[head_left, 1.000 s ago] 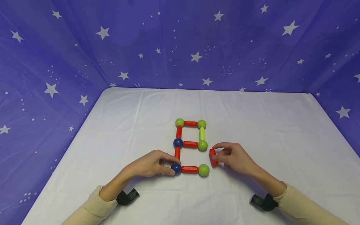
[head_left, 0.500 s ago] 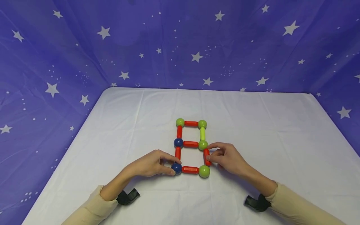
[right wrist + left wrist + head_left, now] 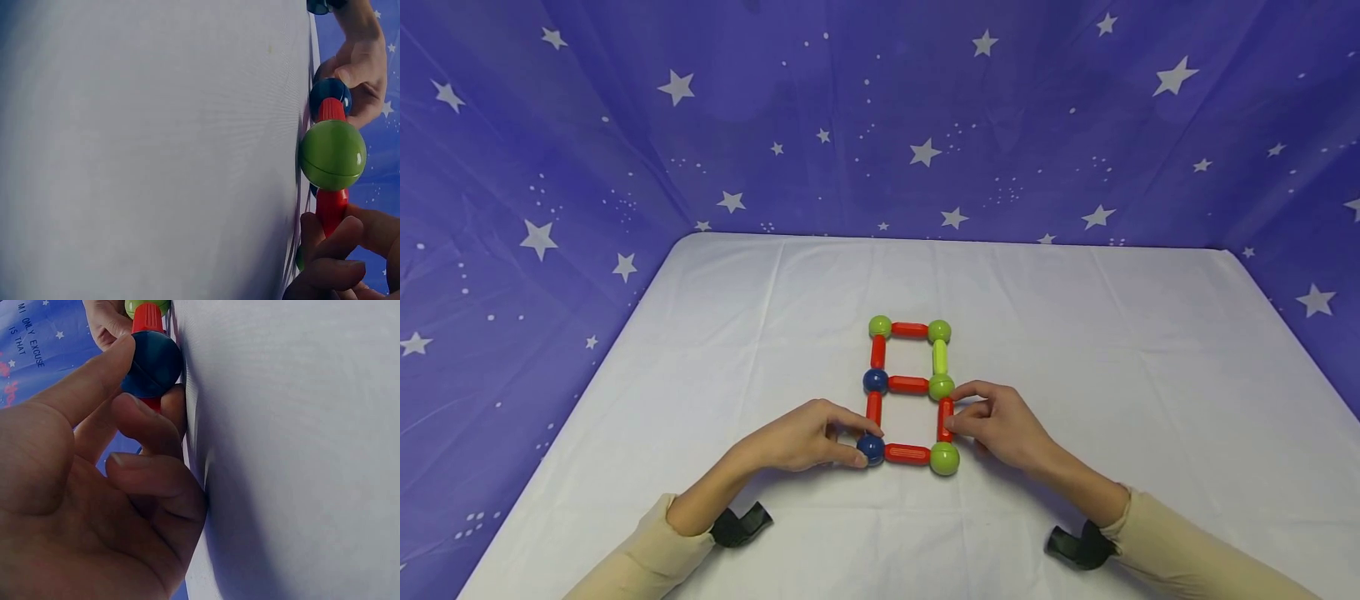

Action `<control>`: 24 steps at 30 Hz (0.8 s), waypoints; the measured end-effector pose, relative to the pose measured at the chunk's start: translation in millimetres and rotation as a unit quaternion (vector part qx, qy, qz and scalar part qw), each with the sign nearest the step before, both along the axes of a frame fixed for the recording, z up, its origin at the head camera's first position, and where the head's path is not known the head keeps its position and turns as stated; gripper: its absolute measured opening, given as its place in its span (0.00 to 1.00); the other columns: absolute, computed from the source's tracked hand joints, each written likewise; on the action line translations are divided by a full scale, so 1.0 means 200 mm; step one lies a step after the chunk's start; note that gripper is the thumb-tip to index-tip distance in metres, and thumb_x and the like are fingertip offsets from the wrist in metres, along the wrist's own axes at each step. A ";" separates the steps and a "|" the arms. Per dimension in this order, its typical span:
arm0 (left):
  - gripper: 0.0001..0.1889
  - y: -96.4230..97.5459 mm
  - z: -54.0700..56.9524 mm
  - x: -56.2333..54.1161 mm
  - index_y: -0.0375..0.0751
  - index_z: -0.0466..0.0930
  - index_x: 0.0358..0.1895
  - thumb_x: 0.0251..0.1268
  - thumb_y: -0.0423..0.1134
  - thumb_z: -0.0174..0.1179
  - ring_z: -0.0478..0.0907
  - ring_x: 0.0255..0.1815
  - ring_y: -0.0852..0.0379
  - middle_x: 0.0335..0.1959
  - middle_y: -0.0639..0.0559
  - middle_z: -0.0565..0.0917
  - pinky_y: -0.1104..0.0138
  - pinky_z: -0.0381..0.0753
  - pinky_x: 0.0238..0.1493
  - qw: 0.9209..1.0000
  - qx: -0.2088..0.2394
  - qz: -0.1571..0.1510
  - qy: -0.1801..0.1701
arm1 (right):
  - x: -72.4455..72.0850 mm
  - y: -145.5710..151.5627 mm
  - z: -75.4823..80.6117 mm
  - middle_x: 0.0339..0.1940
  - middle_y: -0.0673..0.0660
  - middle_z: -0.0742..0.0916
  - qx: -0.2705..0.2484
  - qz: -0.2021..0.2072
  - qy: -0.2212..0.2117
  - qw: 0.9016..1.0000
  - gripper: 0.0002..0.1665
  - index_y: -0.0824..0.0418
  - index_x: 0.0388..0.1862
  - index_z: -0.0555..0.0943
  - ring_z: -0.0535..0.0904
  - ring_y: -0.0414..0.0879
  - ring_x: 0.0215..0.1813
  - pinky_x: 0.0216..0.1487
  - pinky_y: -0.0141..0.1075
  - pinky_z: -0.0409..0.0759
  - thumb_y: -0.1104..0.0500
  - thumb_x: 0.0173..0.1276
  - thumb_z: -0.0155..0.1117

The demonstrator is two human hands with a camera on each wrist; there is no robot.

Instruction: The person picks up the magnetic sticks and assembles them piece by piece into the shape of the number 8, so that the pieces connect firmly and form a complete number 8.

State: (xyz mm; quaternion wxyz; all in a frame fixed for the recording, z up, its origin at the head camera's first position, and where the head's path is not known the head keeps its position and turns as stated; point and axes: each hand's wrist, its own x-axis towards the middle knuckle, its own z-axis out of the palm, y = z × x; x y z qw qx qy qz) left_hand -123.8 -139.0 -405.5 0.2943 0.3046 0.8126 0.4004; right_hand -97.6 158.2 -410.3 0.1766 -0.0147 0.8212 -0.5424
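Note:
A flat ladder-shaped frame of rods and balls lies on the white cloth. My left hand [image 3: 808,437] pinches the near-left blue ball [image 3: 153,365] between thumb and fingers. With thumb and fingers, my right hand [image 3: 1003,423] holds a red rod [image 3: 945,419] on the right side. That rod spans from the middle green ball [image 3: 942,387] to the near green ball [image 3: 333,155], its ends right at both. Another red rod [image 3: 907,454] joins the near blue and green balls. A second blue ball [image 3: 876,381] sits mid-left, linked by a red rod [image 3: 908,385] to the middle green ball.
The far square has two green balls, including the far-left ball [image 3: 880,327], red rods, and one light green rod [image 3: 940,357] on its right. White cloth [image 3: 1112,350] covers the table. A purple star-printed curtain [image 3: 880,117] hangs behind and at the sides.
My right hand has moved left, bringing the red rod from beside the frame into line between the two right-hand green balls. The left hand has stayed on the blue ball.

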 end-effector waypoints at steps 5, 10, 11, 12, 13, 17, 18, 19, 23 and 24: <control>0.19 0.00 0.00 0.00 0.49 0.85 0.55 0.59 0.41 0.71 0.66 0.19 0.62 0.25 0.58 0.76 0.70 0.65 0.25 1.000 0.000 0.001 -0.001 | 0.00 0.00 0.01 0.29 0.55 0.88 -0.001 -0.008 -0.002 1.000 0.20 0.68 0.53 0.76 0.71 0.47 0.18 0.23 0.34 0.72 0.65 0.65 0.68; 0.19 0.00 0.00 0.00 0.49 0.85 0.55 0.59 0.41 0.71 0.67 0.23 0.61 0.30 0.59 0.79 0.70 0.65 0.26 1.000 -0.001 0.001 0.000 | 0.01 0.00 0.02 0.30 0.56 0.88 -0.015 -0.006 0.004 1.000 0.20 0.69 0.52 0.75 0.71 0.47 0.18 0.23 0.34 0.72 0.64 0.64 0.68; 0.19 0.00 0.00 0.00 0.49 0.85 0.55 0.59 0.41 0.71 0.67 0.24 0.60 0.31 0.59 0.80 0.70 0.66 0.26 1.000 -0.001 0.001 0.000 | 0.01 -0.01 0.02 0.30 0.56 0.88 -0.015 -0.005 0.004 1.000 0.19 0.69 0.52 0.75 0.71 0.47 0.18 0.22 0.34 0.72 0.64 0.64 0.68; 0.19 0.00 0.00 0.00 0.49 0.85 0.55 0.59 0.41 0.71 0.67 0.24 0.60 0.32 0.59 0.80 0.70 0.66 0.26 1.000 -0.001 0.002 0.000 | 0.01 -0.01 0.02 0.30 0.56 0.88 -0.016 -0.005 0.005 1.000 0.19 0.69 0.52 0.75 0.71 0.47 0.18 0.23 0.34 0.72 0.64 0.64 0.68; 0.19 0.00 0.00 0.00 0.49 0.85 0.55 0.59 0.41 0.71 0.67 0.25 0.60 0.33 0.59 0.80 0.70 0.66 0.26 1.000 -0.001 0.002 0.000 | 0.01 -0.01 0.02 0.30 0.56 0.88 -0.015 -0.004 0.004 1.000 0.19 0.69 0.51 0.75 0.72 0.47 0.18 0.23 0.34 0.72 0.65 0.64 0.68; 0.19 0.00 0.00 0.00 0.49 0.85 0.55 0.59 0.41 0.72 0.68 0.26 0.59 0.34 0.60 0.81 0.70 0.66 0.26 1.000 -0.001 0.004 0.000 | 0.01 -0.01 0.01 0.29 0.55 0.88 -0.007 -0.002 0.003 1.000 0.16 0.68 0.50 0.76 0.72 0.47 0.18 0.23 0.34 0.73 0.65 0.64 0.67; 0.19 0.00 0.00 0.00 0.49 0.85 0.55 0.59 0.41 0.72 0.68 0.26 0.59 0.35 0.61 0.81 0.70 0.65 0.26 1.000 -0.001 0.004 0.001 | 0.01 -0.01 0.01 0.29 0.55 0.88 -0.005 -0.001 0.003 1.000 0.16 0.68 0.49 0.77 0.72 0.47 0.18 0.23 0.34 0.73 0.65 0.64 0.67; 0.19 0.00 0.00 0.00 0.48 0.85 0.55 0.59 0.41 0.71 0.68 0.26 0.58 0.35 0.61 0.81 0.70 0.65 0.26 1.000 0.000 0.004 0.002 | 0.01 -0.01 0.01 0.28 0.55 0.88 -0.004 0.000 0.005 1.000 0.15 0.68 0.49 0.77 0.72 0.47 0.18 0.23 0.34 0.73 0.65 0.65 0.67; 0.20 0.00 0.00 0.00 0.48 0.85 0.56 0.59 0.41 0.71 0.68 0.25 0.59 0.34 0.60 0.80 0.70 0.66 0.25 1.000 0.002 0.005 0.005 | 0.00 0.00 0.00 0.28 0.55 0.88 0.004 0.007 0.019 1.000 0.14 0.66 0.48 0.79 0.73 0.48 0.18 0.23 0.35 0.74 0.65 0.64 0.67; 0.20 0.00 0.00 0.00 0.48 0.85 0.56 0.59 0.41 0.71 0.68 0.24 0.60 0.32 0.59 0.80 0.70 0.66 0.24 1.000 0.002 0.005 0.006 | 0.00 0.00 0.00 0.28 0.55 0.87 0.008 0.009 0.025 1.000 0.13 0.66 0.48 0.79 0.73 0.49 0.18 0.23 0.35 0.74 0.65 0.64 0.67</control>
